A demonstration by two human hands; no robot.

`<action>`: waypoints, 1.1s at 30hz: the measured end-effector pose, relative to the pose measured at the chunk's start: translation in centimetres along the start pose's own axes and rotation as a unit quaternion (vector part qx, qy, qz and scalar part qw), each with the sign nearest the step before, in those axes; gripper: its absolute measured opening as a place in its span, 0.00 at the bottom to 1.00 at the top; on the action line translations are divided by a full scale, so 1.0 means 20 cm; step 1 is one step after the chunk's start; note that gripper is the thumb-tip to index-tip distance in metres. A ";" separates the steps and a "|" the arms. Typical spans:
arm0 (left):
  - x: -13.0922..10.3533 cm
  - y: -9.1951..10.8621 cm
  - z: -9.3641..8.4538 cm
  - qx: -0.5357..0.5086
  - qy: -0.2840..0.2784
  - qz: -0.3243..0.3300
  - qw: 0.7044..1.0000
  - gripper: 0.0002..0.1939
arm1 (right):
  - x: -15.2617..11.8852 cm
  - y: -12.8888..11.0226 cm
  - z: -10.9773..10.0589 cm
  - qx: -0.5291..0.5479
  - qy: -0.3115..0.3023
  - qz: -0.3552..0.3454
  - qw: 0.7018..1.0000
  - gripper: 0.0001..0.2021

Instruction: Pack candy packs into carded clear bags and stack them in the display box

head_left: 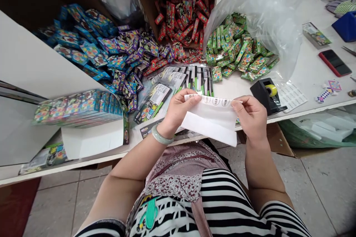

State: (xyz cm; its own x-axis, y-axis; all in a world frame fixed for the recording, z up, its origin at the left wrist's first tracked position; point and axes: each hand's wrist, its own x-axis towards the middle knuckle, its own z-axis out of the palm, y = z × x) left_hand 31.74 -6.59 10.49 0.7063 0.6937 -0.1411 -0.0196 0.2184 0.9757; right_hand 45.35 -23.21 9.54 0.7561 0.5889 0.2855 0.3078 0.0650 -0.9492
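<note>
A white sheet of round printed stickers [213, 118] is stretched between my two hands above the table's front edge. Its top edge is bent over, showing a row of circles with print. My left hand [182, 105] pinches the upper left corner between thumb and fingers. At the upper right corner, my right hand [249, 113] grips the sheet the same way. Just behind the sheet lie flat printed card packs [197, 79], partly overlapping. Another printed pack [154, 103] lies near my left wrist. A black tape dispenser [267, 94] with yellow tape stands beside my right hand.
Small candy-like boxes lie in heaps: blue [83, 40], purple [133, 52], red [185, 18] and green [241, 50], the green in a clear bag [272, 18]. An open display box [94, 142] stands left. Another sticker sheet [293, 96] and a red-cased phone [335, 63] lie right.
</note>
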 end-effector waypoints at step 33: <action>-0.03 -0.02 -0.03 -0.011 -0.004 0.020 1.000 0.17 | 0.02 0.00 -0.04 0.003 -0.078 0.012 0.997 0.12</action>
State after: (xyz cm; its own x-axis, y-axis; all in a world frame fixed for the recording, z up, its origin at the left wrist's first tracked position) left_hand 30.97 -6.65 10.07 0.7099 0.6970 -0.1012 -0.0636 0.2066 0.9764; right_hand 46.10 -23.60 9.83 0.6644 0.7082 0.2389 0.2872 0.0532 -0.9564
